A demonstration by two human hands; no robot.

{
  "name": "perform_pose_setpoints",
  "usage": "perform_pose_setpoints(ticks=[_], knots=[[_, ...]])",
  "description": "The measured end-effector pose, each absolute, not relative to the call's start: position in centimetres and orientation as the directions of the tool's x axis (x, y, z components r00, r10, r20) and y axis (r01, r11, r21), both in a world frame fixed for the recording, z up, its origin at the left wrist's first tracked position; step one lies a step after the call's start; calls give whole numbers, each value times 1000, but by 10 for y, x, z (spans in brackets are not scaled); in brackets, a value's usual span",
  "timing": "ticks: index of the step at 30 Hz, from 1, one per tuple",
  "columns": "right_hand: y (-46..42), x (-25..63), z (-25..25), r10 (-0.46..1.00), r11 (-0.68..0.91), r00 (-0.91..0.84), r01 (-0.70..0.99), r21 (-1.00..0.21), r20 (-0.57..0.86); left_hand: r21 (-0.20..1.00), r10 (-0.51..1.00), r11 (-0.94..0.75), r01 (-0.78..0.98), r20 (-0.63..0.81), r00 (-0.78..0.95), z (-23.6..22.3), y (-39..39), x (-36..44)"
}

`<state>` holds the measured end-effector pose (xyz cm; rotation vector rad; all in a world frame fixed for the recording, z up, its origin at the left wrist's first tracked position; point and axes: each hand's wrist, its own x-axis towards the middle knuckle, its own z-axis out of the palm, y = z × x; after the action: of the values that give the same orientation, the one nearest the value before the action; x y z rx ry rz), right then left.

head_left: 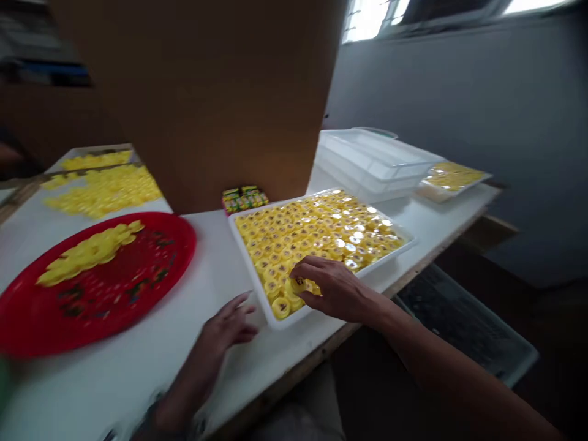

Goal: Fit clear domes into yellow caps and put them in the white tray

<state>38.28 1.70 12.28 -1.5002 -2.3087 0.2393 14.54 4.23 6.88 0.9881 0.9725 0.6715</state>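
A white tray (250,260) full of small round yellow pieces (294,236) with dark marks on top lies on the table before me. At its near corner my right hand (328,285) is closed, thumb and fingers pinching one round yellow piece (298,285) just over the others. My left hand (229,324) hovers left of that corner, fingers apart and holding nothing. Farther left sits a red round tray (124,306) with a row of yellow pieces (92,252) on it.
A brown board (220,92) stands upright behind the tray. A small box of green-and-yellow items (245,199) rests against it. Stacked clear bins (376,159) and another filled tray (454,176) are at the right. Loose yellow pieces (110,187) lie far left. A bin (463,318) is below the table edge.
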Motion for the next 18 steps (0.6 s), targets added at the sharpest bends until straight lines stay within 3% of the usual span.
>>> perform_pose_setpoints(ticks=[4,9,18], knots=[[8,325,106,860,508,-470,759,-408,198,853,755,484,-195,-295,586,55,24,135],[3,295,92,851,518,-486,713,-472,198,838,798,471,-274,-273,537,48,18,122],[-10,260,75,930,365,-211,635,-681,301,823,856,440,-359,-265,443,49,9,95]])
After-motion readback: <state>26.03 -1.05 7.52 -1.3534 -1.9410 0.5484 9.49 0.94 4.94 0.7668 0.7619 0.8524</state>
